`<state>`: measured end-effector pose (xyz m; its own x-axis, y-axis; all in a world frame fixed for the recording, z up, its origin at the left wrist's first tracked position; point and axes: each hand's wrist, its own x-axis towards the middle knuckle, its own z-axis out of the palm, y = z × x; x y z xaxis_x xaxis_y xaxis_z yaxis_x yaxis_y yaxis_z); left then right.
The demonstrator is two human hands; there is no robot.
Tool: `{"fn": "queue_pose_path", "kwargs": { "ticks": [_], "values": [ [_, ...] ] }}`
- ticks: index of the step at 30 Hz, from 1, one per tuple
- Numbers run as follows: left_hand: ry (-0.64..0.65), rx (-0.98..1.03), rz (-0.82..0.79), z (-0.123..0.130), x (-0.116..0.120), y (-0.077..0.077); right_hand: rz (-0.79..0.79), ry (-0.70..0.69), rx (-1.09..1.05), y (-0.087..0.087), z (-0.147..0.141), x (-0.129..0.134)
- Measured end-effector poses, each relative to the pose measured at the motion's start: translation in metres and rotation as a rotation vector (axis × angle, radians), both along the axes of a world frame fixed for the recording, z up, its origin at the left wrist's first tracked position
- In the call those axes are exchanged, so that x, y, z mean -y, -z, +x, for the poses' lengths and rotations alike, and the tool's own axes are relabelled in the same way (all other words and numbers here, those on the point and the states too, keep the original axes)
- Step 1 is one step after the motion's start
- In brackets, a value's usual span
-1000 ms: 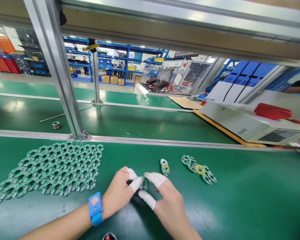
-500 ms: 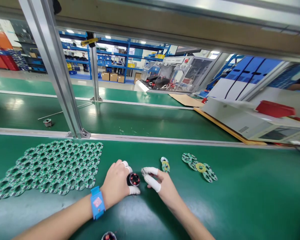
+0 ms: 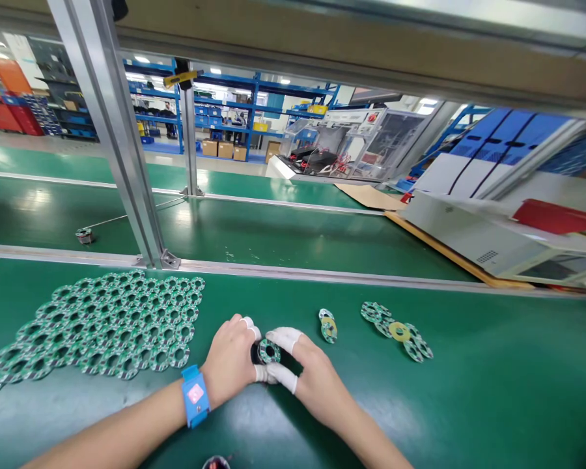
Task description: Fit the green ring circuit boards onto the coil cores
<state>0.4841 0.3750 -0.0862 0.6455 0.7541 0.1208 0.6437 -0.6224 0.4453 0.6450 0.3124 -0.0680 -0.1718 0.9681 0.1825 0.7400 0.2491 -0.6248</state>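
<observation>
Wrapped around a dark cylindrical part (image 3: 256, 352), my left hand (image 3: 232, 355) wears white finger covers and a blue wrist strap (image 3: 195, 395). A green ring-shaped board (image 3: 269, 351) lies on the end of that part, facing up. My right hand (image 3: 310, 371), also with white covers on thumb and finger, pinches the ring's edges from the right. The cylinder is mostly hidden by my left hand. Many similar green rings (image 3: 122, 326) lie in a sheet on the green table at the left.
Two overlapping rings (image 3: 328, 326) and a cluster of rings (image 3: 413, 342) with a yellow ring (image 3: 399, 331) lie to the right. Another round part (image 3: 216, 462) is at the bottom edge. A metal post (image 3: 112, 137) rises behind the sheet; a small wound part (image 3: 84, 236) sits beyond the rail.
My right hand has moved left to the cylinder and its fingers have spread around the ring. The cylinder's red and black end is now covered by the green ring. The view has shifted slightly.
</observation>
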Motion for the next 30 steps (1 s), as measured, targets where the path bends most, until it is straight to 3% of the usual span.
{"fn": "queue_pose_path", "kwargs": {
  "ticks": [9, 14, 18, 25, 30],
  "values": [
    [-0.014, 0.004, -0.021, 0.0, 0.002, -0.003, 0.174, 0.024, 0.11, 0.014, 0.001, 0.003],
    [-0.018, 0.003, -0.008, 0.001, 0.004, -0.004, 0.157, 0.08, 0.067, 0.02, -0.002, 0.005],
    [-0.02, 0.001, -0.004, 0.001, 0.004, -0.002, 0.088, 0.093, -0.006, 0.012, -0.006, 0.003],
    [-0.01, -0.002, 0.003, 0.0, 0.003, 0.002, -0.101, 0.009, -0.01, -0.017, -0.009, -0.007],
    [-0.008, -0.013, -0.003, 0.002, 0.004, 0.004, -0.097, 0.051, -0.005, -0.013, -0.009, -0.007]
  ]
}}
